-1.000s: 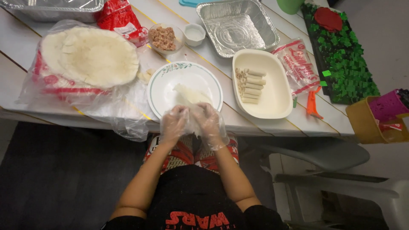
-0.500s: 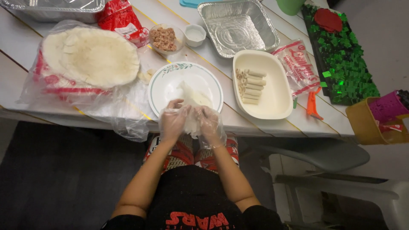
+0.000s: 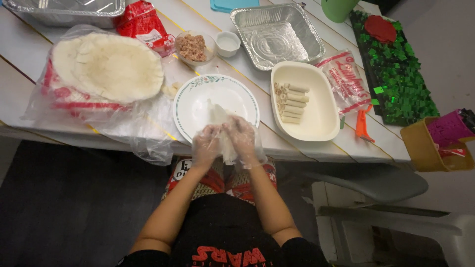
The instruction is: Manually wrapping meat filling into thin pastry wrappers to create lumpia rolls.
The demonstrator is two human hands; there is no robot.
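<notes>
Left hand [image 3: 207, 144] and right hand [image 3: 242, 138], both in clear plastic gloves, are closed around a pale sheet of flatbread [image 3: 221, 129], which I see pinched between them at the near rim of the white plate [image 3: 198, 96]. Its long axis runs away from the hands, free end pointing toward the plate's middle. Beyond the right hand sits a cream dish [image 3: 321, 113] of finished rolls [image 3: 292, 102].

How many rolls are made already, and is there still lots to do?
About six finished rolls lie in the cream oval dish. The left hand and right hand, both gloved, are working one thin flatbread piece over the white plate. Plenty is left: a stack of flatbreads, a bowl of filling, and the foil pan holds nothing.
</notes>
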